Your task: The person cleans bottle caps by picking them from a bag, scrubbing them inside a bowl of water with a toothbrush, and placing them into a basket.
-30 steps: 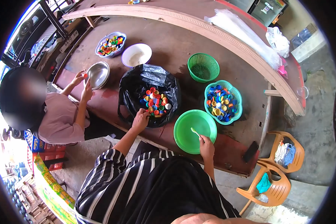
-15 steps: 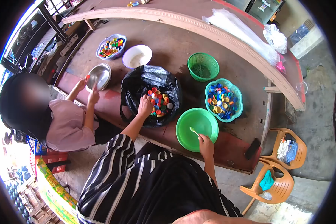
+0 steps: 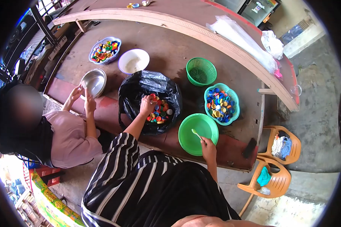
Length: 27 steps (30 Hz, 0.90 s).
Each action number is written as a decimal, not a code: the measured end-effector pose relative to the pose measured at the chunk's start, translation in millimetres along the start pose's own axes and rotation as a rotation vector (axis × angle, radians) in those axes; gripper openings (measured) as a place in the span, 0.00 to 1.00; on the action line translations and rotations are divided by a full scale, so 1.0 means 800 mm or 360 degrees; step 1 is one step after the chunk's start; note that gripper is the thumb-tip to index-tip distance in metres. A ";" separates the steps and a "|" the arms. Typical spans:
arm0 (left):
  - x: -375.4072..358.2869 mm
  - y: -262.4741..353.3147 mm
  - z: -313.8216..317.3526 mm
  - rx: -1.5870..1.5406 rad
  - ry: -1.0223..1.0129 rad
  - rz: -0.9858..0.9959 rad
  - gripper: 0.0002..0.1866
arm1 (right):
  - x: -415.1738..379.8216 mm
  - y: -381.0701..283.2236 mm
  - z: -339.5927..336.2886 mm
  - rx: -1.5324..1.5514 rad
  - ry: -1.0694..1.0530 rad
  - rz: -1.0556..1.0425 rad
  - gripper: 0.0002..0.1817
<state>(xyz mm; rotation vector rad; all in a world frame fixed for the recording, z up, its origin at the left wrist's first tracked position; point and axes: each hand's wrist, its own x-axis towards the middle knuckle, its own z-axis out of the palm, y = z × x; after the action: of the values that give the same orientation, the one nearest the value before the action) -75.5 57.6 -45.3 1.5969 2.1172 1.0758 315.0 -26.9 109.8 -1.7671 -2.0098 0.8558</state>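
Note:
Fingers of my left hand are closed on a red bottle cap, over a heap of coloured caps inside a black plastic bag. My right hand grips a toothbrush with pale green bristles, which points into a light green basin at the table's front. Right of my hands stands a turquoise basket filled with mostly blue, yellow and orange caps.
Behind are a green basket, a white bowl and a lavender basket of caps. A person sits at the left by a metal bowl. A wooden rail crosses the table; orange chairs stand right.
The view has shifted slightly. My left hand has lifted a red cap at the heap's upper edge. The other person's hands have drawn closer together beside the metal bowl.

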 end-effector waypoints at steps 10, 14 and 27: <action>-0.038 0.008 -0.051 -0.2135 -0.0269 -0.1047 0.18 | 0.066 -0.066 0.055 0.0279 -0.0207 -0.0203 0.13; -0.049 0.025 -0.068 -0.2226 -0.0224 -0.1207 0.15 | 0.070 -0.105 0.077 0.0360 -0.0270 -0.0310 0.12; -0.064 0.026 -0.079 -0.0884 0.0078 -0.0521 0.21 | 0.047 -0.090 0.119 0.0414 -0.0111 -0.0446 0.12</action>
<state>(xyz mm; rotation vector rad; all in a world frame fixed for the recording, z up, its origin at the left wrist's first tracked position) -81.7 -11.3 1.9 0.9418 1.7965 1.4251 195.1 -14.5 76.8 -1.2969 -2.0196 1.0411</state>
